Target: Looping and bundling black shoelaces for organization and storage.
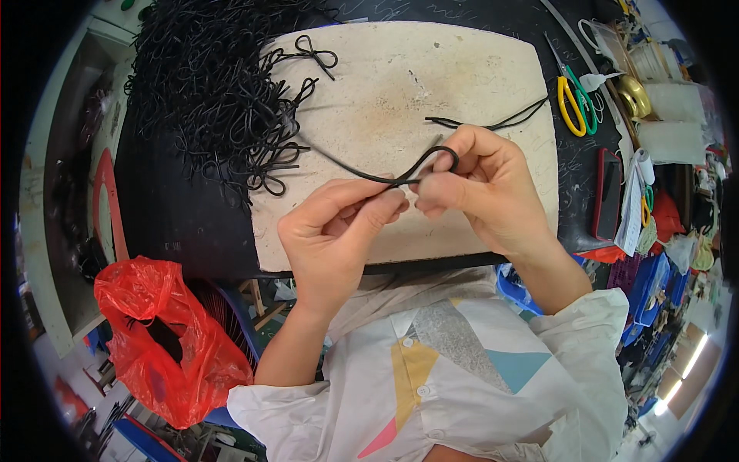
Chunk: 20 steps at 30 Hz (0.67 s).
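Between my hands a thin black cord (pixel 344 165) is bent into a loop above a pale board (pixel 477 85). My left hand (pixel 336 225) pinches the cord near the crossing under the loop. My right hand (pixel 486 181) has its fingers closed at the loop's right side; its fingertips are slightly blurred. One end of the cord runs up and left toward a big pile of tied black cord bows (pixel 212 92). Another loose black cord (pixel 512 119) lies on the board just beyond my right hand. A single cord bow (pixel 314 54) rests at the board's upper left.
Right of the board lie yellow- and green-handled scissors (pixel 579 104), a dark red phone (pixel 607 192) and a roll of golden tape (pixel 633 96). A red plastic bag (pixel 173 339) hangs at the lower left, below a pink curved ruler (pixel 108 204). The black table (pixel 185 239) surrounds the board.
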Available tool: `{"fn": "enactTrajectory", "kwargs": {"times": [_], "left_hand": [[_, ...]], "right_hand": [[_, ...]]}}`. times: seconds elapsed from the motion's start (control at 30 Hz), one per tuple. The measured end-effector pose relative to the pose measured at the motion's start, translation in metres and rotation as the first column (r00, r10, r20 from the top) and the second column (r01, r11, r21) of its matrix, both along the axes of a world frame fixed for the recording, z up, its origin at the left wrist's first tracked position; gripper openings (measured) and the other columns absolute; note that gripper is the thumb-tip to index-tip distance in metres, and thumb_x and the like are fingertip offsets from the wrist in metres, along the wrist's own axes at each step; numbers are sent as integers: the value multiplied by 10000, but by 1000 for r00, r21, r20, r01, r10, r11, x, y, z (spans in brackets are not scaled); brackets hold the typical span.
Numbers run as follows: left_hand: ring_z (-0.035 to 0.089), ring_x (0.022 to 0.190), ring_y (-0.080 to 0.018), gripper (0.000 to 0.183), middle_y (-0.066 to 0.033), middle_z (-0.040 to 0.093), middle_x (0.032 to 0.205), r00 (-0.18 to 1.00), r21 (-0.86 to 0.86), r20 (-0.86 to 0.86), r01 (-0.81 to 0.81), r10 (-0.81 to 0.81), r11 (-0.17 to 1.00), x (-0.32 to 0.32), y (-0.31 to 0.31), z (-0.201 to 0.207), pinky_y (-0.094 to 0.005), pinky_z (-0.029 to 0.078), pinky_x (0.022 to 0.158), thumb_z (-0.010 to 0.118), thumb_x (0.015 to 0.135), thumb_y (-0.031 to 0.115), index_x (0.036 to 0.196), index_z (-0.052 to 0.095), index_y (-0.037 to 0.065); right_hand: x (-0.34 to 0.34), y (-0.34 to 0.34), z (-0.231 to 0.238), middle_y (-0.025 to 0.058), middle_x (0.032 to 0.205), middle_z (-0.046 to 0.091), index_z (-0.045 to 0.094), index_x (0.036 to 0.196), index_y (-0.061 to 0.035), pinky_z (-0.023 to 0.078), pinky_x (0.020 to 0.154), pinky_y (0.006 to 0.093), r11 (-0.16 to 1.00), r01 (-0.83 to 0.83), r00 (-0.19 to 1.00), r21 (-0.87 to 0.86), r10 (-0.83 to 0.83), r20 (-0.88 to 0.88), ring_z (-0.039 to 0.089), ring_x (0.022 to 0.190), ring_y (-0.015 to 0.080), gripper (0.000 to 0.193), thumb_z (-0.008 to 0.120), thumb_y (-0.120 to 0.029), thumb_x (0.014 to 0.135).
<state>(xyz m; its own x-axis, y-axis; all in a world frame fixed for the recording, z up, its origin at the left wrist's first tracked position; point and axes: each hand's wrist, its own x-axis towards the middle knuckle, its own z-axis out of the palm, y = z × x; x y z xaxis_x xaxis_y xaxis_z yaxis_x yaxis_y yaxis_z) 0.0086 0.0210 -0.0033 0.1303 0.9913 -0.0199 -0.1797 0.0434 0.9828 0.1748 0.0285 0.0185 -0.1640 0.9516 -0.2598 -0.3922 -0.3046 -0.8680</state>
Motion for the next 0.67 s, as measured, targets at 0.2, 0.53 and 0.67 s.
{"fn": "enactTrajectory", "kwargs": {"times": [0.2, 0.53, 0.67], "left_hand": [[624, 657, -173, 106, -137, 621, 776, 991, -206, 128, 0, 27, 978, -1, -2, 4, -225, 512, 595, 587, 769, -41, 854, 595, -104], [607, 641, -130, 89, -95, 614, 742, 938, -417, 158, 348, -310, 840, -6, -11, 12, -209, 502, 582, 638, 738, -14, 803, 614, -70], [620, 613, -166, 78, -134, 611, 759, 935, -473, 219, 351, -277, 808, -11, -13, 13, -216, 510, 547, 621, 735, -46, 809, 616, -70]], "right_hand": [[1, -4, -13, 37, 751, 600, 557, 814, 0, 440, 582, 179, 992, -94, 964, 82, 70, 256, 568, 664, 80, 147, 667, -46, 728], [5, 39, 9, 64, 830, 624, 595, 1014, 6, 459, 676, 221, 940, -323, 915, 107, 281, 289, 575, 740, 99, 287, 624, -177, 796], [9, 40, -2, 68, 831, 629, 607, 1024, -28, 465, 690, 216, 945, -303, 926, 125, 261, 275, 580, 733, 112, 289, 640, -185, 784]]}}
